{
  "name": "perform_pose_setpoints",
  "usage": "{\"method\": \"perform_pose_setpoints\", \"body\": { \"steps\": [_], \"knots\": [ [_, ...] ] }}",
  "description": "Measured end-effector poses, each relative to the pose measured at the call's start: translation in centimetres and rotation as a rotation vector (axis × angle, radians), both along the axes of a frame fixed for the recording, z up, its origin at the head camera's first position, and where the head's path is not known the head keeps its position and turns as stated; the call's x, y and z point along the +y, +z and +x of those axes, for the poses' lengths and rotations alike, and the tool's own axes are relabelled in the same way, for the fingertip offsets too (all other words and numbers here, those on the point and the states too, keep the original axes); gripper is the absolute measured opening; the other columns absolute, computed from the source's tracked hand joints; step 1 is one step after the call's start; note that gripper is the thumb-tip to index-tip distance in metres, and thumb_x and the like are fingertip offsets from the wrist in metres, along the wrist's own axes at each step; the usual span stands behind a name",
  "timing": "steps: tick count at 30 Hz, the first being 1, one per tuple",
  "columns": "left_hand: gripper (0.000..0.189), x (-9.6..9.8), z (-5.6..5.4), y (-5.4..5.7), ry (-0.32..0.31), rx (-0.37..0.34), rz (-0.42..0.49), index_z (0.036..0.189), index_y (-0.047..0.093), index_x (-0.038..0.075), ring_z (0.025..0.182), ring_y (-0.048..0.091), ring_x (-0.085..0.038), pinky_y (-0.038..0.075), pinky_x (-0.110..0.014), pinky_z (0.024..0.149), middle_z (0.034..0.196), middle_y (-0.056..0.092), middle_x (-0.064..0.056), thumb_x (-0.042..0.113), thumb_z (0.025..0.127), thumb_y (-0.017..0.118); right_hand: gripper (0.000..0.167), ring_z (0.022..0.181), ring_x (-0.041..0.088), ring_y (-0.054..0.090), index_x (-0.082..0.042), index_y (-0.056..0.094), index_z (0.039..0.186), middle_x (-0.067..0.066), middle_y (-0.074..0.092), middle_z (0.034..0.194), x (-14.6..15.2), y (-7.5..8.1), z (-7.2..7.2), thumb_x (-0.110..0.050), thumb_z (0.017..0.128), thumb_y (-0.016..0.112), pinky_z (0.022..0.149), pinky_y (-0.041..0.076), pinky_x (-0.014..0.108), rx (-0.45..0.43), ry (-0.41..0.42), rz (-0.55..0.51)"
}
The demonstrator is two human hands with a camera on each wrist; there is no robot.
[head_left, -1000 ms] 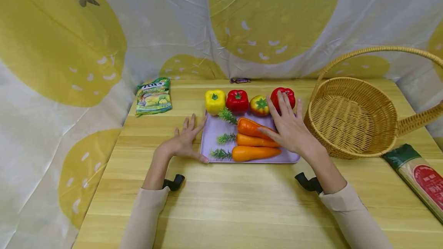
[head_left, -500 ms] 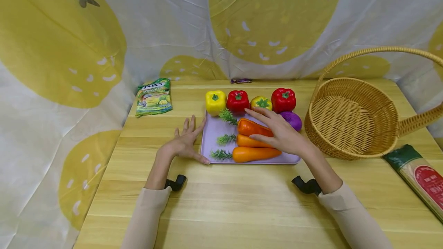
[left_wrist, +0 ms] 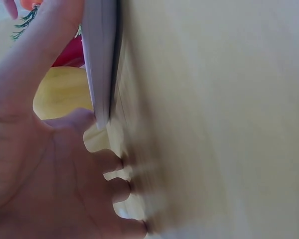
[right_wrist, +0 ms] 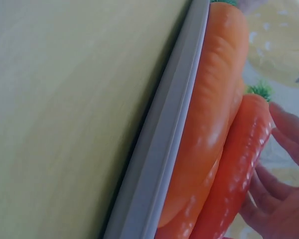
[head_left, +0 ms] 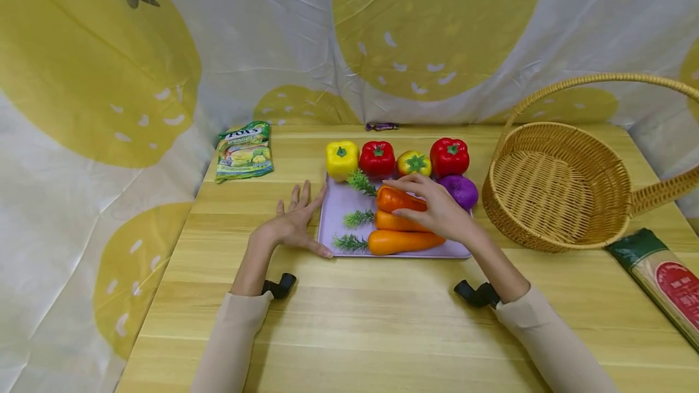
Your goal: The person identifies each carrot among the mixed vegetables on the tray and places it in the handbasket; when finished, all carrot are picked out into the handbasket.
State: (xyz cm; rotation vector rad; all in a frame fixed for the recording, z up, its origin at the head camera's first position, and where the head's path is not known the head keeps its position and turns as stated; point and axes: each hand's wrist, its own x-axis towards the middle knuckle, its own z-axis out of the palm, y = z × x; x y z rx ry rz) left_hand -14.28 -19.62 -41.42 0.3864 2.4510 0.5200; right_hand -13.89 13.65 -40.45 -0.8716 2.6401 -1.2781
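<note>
My right hand (head_left: 439, 205) is over three orange carrots on a lilac tray (head_left: 330, 211). Its thumb and index finger pinch the thick end of the farthest carrot (head_left: 395, 199). In the right wrist view, fingertips touch this redder carrot (right_wrist: 249, 134) beside its leafy end. The middle carrot (head_left: 390, 221) and nearest carrot (head_left: 404, 242) lie parallel, green tops leftward. My left hand (head_left: 289, 223) spreads at the tray's left edge, thumb by the near corner. In the left wrist view, its index fingertip touches the tray rim (left_wrist: 100, 84); the other fingertips touch the table.
Along the tray's far side sit a yellow bell pepper (head_left: 342, 161), two red bell peppers (head_left: 378, 160), a yellow-red tomato-like piece (head_left: 414, 163) and a purple onion (head_left: 460, 191). Right stands a wicker basket (head_left: 557, 187) by a noodle packet (head_left: 655, 284). A candy bag (head_left: 244, 151) lies left.
My right hand has come back from the far red pepper, leftward and nearer, and its thumb and fingers have drawn together on the farthest carrot. My left hand stays at the tray.
</note>
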Motion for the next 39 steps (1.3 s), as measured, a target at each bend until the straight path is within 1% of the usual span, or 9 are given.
{"method": "perform_pose_setpoints", "body": {
  "steps": [3,8,15,22,28,34,39],
  "knots": [
    [0.149,0.0,-0.1,0.0,0.001,-0.001,0.000,0.166,-0.015,0.026,0.155,-0.032,-0.041,-0.015,-0.074,0.120,0.167,-0.033,-0.019,0.057,0.068,0.093,0.050,0.125,0.035,0.061,-0.013,0.066,0.140,0.014,0.063,0.132,-0.1,-0.1,-0.2,-0.015,0.092,0.079,0.105,0.052,0.056,0.000,-0.014,-0.030],
    [0.148,-0.1,-0.1,-0.1,0.002,-0.002,-0.002,0.166,-0.015,0.026,0.155,-0.033,-0.040,-0.015,-0.074,0.120,0.167,-0.034,-0.018,0.058,0.068,0.093,0.045,0.122,0.034,0.063,-0.012,0.070,0.135,0.014,0.065,0.131,-0.3,-0.2,-0.3,-0.010,0.091,0.079,0.102,0.054,0.052,-0.003,-0.022,-0.031],
    [0.148,-0.1,0.0,-0.2,0.004,0.001,0.009,0.166,-0.013,0.025,0.155,-0.032,-0.041,-0.015,-0.075,0.120,0.168,-0.032,-0.019,0.056,0.068,0.093,0.046,0.123,0.034,0.063,-0.013,0.071,0.135,0.014,0.065,0.132,-0.6,-0.3,-0.2,-0.008,0.090,0.080,0.103,0.055,0.051,-0.025,-0.033,-0.012],
    [0.147,-0.1,0.0,-0.3,0.007,0.001,0.008,0.166,-0.013,0.025,0.155,-0.032,-0.041,-0.015,-0.075,0.119,0.167,-0.032,-0.020,0.055,0.069,0.093,0.045,0.123,0.035,0.064,-0.012,0.071,0.134,0.014,0.067,0.131,-0.5,-0.4,-0.3,-0.008,0.090,0.080,0.104,0.053,0.052,-0.008,-0.034,-0.017],
    [0.147,-0.1,0.0,-0.3,0.006,0.000,0.007,0.166,-0.013,0.025,0.155,-0.032,-0.041,-0.015,-0.075,0.119,0.167,-0.033,-0.019,0.055,0.069,0.093,0.043,0.122,0.034,0.064,-0.013,0.070,0.135,0.014,0.067,0.130,-0.4,-0.3,-0.4,-0.010,0.093,0.078,0.104,0.053,0.052,-0.013,-0.026,-0.011],
    [0.147,-0.2,-0.1,-0.3,0.003,-0.001,0.017,0.166,-0.013,0.025,0.155,-0.033,-0.041,-0.015,-0.076,0.119,0.167,-0.033,-0.019,0.055,0.069,0.093,0.041,0.121,0.032,0.065,-0.015,0.070,0.136,0.013,0.067,0.130,-0.1,0.2,-0.3,-0.013,0.095,0.075,0.100,0.054,0.050,-0.021,-0.030,-0.017],
    [0.147,-0.2,0.0,-0.2,0.002,-0.002,0.015,0.166,-0.015,0.026,0.155,-0.032,-0.041,-0.015,-0.076,0.118,0.167,-0.034,-0.019,0.056,0.069,0.092,0.042,0.123,0.032,0.063,-0.015,0.068,0.138,0.014,0.065,0.132,0.5,1.3,-0.1,-0.014,0.097,0.073,0.102,0.052,0.050,-0.038,-0.040,-0.010]
  ]
}}
